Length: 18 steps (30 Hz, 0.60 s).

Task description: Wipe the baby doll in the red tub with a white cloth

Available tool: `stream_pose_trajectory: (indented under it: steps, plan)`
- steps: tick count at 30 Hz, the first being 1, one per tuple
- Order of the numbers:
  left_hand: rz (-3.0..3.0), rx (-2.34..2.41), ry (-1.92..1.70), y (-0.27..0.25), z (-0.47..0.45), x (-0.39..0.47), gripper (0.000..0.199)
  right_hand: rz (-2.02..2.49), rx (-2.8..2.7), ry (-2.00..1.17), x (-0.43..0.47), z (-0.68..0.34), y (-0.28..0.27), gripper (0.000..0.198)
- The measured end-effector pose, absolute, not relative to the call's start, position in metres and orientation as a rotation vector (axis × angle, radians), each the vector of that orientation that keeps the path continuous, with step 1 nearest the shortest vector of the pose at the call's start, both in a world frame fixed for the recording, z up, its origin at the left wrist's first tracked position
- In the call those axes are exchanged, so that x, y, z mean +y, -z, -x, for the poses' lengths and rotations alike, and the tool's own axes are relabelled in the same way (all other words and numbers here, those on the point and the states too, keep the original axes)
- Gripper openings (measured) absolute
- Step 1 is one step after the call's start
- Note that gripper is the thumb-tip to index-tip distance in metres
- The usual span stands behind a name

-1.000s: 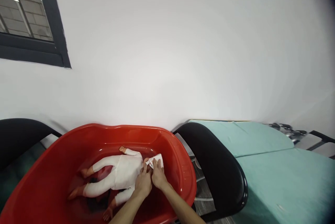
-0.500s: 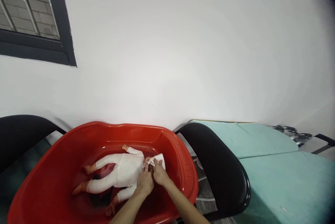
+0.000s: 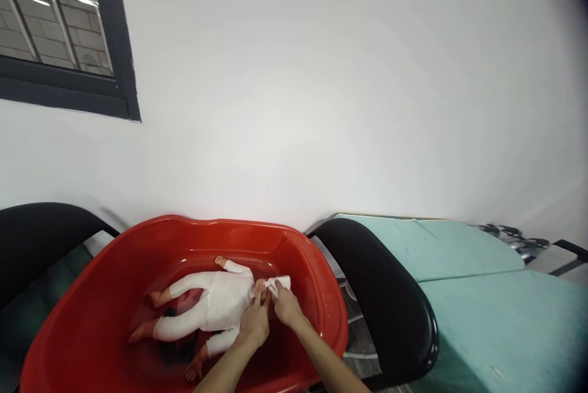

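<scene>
A baby doll point(image 3: 229, 300) in a white long-sleeved suit lies on its back in a red baby bathtub point(image 3: 239, 231), feet to the left and head to the right. My left hand point(image 3: 255, 322) is at the doll's head point(image 3: 260, 286), its fingers against the face and partly covering it. Just to the right, my right hand point(image 3: 288, 306) pinches a white cloth point(image 3: 284, 282) against the side of the head. Part of the cloth is bunched under the fingers, and a folded end sticks out to the right.
Black chair backs stand on both sides of the tub, one at the left point(image 3: 46, 240) and one at the right point(image 3: 381, 295). Farther right is a pale green padded surface point(image 3: 496, 319). Behind the tub rises a white wall point(image 3: 294, 105) with a barred window point(image 3: 59, 19).
My right hand has shifted slightly right and down, and the cloth looks more gathered than before. My left hand stays at the doll's head. The view has moved slightly.
</scene>
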<state>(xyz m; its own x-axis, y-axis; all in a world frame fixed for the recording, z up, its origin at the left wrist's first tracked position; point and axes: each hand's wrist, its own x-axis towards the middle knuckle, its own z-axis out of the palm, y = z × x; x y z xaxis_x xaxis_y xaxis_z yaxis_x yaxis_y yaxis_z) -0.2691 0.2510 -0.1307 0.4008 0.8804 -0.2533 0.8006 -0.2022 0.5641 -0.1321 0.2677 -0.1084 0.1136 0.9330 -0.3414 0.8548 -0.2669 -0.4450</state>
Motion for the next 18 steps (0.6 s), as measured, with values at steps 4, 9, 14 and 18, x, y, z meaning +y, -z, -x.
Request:
stream_pose_trajectory:
  steps: [4,9,14,18]
  plan:
    - [-2.058,1.419,-0.126,0.133,0.27,0.249,0.097,2.173,-1.798,-0.767,0.274,0.132,0.113,0.058]
    - [-2.062,1.433,-0.077,0.135,0.269,0.25,0.092,2.297,-1.495,-0.962,0.268,0.125,0.122,0.064]
    - [-2.047,1.454,-0.078,0.139,0.268,0.253,0.097,2.197,-1.702,-0.87,0.267,0.124,0.104,0.049]
    - [-2.056,1.442,-0.057,0.137,0.269,0.251,0.099,2.078,-1.815,-0.751,0.272,0.13,0.097,0.045]
